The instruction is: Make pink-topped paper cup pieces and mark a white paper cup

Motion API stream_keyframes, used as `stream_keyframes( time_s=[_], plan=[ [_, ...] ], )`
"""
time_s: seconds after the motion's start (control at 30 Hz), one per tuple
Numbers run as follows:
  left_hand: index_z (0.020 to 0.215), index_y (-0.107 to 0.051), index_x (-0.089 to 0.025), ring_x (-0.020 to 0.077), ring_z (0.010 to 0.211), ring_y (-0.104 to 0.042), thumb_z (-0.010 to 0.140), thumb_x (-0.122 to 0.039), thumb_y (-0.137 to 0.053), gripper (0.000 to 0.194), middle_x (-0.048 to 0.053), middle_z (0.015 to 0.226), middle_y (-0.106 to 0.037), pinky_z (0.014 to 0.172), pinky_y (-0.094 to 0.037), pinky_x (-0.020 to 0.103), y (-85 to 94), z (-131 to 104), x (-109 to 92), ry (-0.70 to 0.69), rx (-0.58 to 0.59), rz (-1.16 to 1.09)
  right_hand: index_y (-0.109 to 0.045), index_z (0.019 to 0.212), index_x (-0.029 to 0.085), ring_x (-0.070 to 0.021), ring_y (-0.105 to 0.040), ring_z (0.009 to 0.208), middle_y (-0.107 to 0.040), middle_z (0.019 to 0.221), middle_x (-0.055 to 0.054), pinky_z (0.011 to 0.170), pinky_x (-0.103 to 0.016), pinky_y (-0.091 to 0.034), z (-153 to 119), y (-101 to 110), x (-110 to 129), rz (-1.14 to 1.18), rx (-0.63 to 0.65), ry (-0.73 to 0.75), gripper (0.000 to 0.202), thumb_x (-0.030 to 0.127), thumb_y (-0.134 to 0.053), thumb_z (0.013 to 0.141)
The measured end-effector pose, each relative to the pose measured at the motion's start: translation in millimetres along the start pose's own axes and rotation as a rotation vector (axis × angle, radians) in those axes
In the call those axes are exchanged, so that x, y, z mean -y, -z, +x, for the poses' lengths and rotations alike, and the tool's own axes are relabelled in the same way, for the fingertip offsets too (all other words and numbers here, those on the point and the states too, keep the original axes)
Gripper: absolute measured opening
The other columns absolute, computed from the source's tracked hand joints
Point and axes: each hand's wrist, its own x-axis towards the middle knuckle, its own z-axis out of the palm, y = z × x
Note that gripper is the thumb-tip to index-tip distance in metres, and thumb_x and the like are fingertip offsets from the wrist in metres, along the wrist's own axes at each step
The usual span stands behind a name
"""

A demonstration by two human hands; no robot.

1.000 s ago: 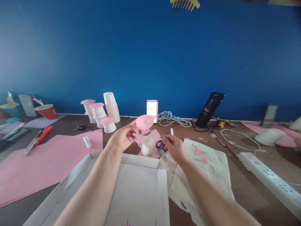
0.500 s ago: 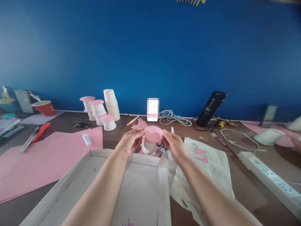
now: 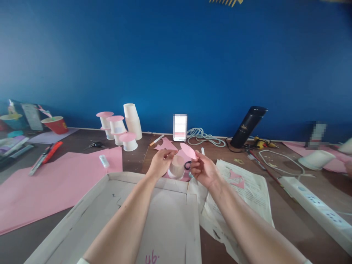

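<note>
A pink paper disc [image 3: 188,151] is pinched at its right edge between the thumb and fingers of my right hand [image 3: 204,169]. It tilts above a short white paper cup [image 3: 176,171] standing on pink paper behind the box edge. My left hand [image 3: 160,163] is at the cup's left side, its fingers drawn together; whether anything small is between them cannot be made out. Dark scissor handles [image 3: 188,165] show partly beside the cup, near my right fingers. Pink paper scraps [image 3: 165,144] lie just beyond my left hand.
Short cups topped with pink discs [image 3: 129,137] stand left, beside stacked white cups [image 3: 132,121]. Pink sheets [image 3: 68,183] carry a red cutter [image 3: 52,152]. A white box lid [image 3: 170,220] fills the front. Right are a black flask [image 3: 247,126], power strip [image 3: 316,205] and another person's hand [image 3: 348,168].
My left hand has let go of the disc and dropped toward the cup's left side. The disc, held only by my right hand, has tilted and shifted right, uncovering the cup's top.
</note>
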Motion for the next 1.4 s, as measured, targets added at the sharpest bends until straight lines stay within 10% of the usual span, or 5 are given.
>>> stream_keyframes(
  time_s=[1.0, 1.4],
  plan=[
    [0.093, -0.07, -0.021, 0.0182, 0.086, -0.063, 0.079, -0.025, -0.057, 0.02, 0.004, 0.096, -0.072, 0.075, -0.044, 0.026, -2.5, -2.2, -1.3, 0.013, 0.01, -0.035, -0.049, 0.071, 0.017, -0.0025, -0.043, 0.041, -0.046, 0.055, 0.006, 0.028, -0.01, -0.026, -1.3, -3.2, -7.0, -0.068, -0.091, 0.048, 0.02, 0.02, -0.067, 0.079],
    [0.076, -0.07, -0.019, 0.0152, 0.066, -0.056, 0.082, -0.05, -0.051, 0.036, 0.002, 0.071, -0.064, 0.06, -0.038, 0.025, 9.2, -3.7, -6.0, 0.134, -0.11, -0.068, -0.05, 0.071, 0.017, -0.0029, -0.042, 0.042, -0.048, 0.056, 0.005, 0.029, -0.011, -0.024, -1.0, -5.0, -7.9, -0.124, -0.121, 0.014, 0.022, 0.021, -0.072, 0.075]
  ],
)
